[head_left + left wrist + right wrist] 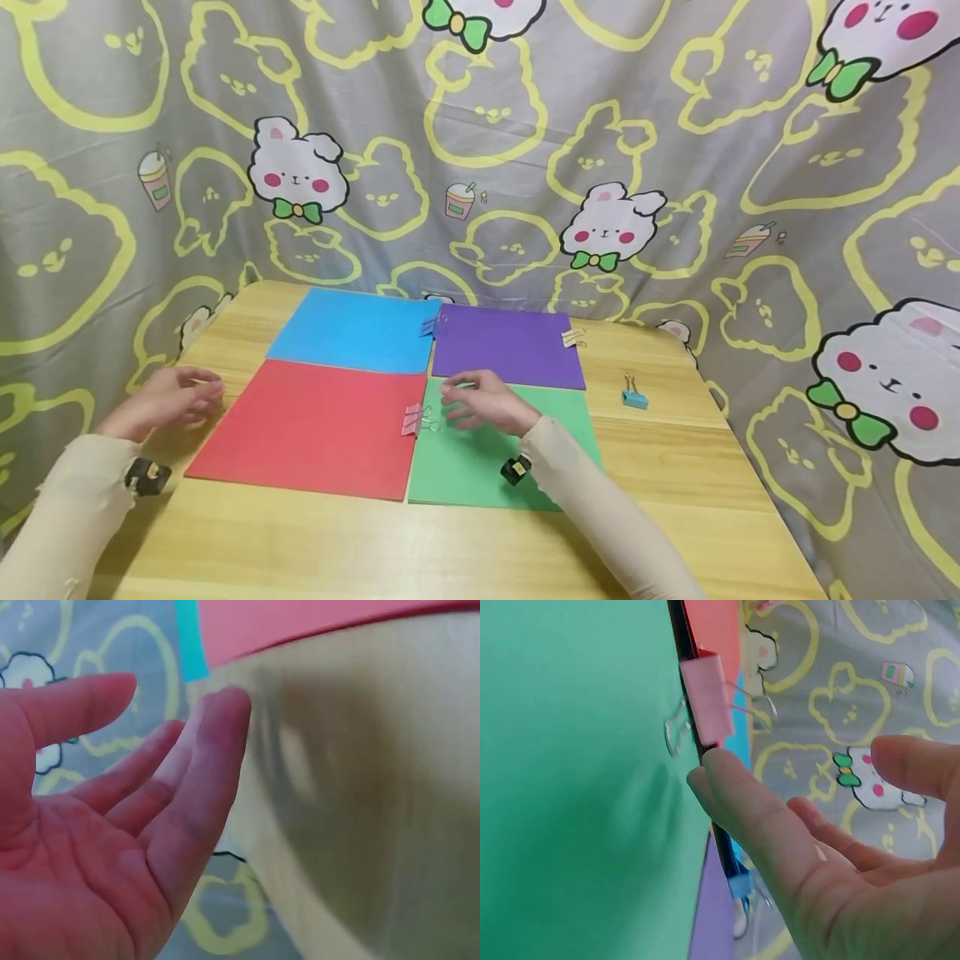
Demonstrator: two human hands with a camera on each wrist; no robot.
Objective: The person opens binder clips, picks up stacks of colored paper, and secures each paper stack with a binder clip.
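My left hand (168, 400) hovers beside the left edge of a stack of red paper (307, 429), its fingers loosely bent around nothing. A pink binder clip (410, 419) grips that stack's right edge, its wire handles spread to both sides. Over the green paper (487, 475) is my right hand (491, 404), fingers relaxed and holding nothing. In the right wrist view its fingertips (724, 769) appear just below the pink clip (709, 701). In the left wrist view the left hand (112, 832) has its palm turned toward the camera, with bare wood beyond the fingers.
Behind lie blue paper (352, 333) with a blue clip (427, 327) on its right edge, and purple paper (502, 346) with a pale yellow clip (573, 338). A teal binder clip (634, 399) stands loose on the wooden table (667, 475). A patterned curtain (517, 108) surrounds the table.
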